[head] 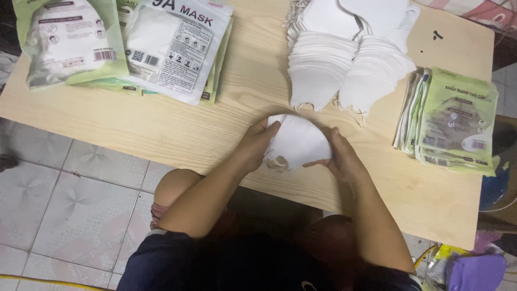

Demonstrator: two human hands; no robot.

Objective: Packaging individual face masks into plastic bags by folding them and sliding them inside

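**tablewatcher:** Squeezing that little stack of white masks (298, 143) from both sides looks a bit risky to me. The left hand (253, 146) is clamped on its left edge and the right hand (337, 156) cups the right edge, near the front of the wooden table (177, 129). If the pinch loosens, my guess is the layers fan out and slide apart, maybe off the near edge onto the tiled floor (70, 199).

**foldedflat:** Agreed. Ear loops at the lower left could also snag on fingers, I'd say. Orientation-wise, the stack's long axis runs roughly left-right between the hands, rounded edge up toward the far side, loop end toward the lower left.

**tablewatcher:** Yep. And the two big fanned mask piles (344, 70) sit just beyond it, so a bump could topple those. The green pouches (458, 121) to the right are well apart, the filled packs (172, 48) too.
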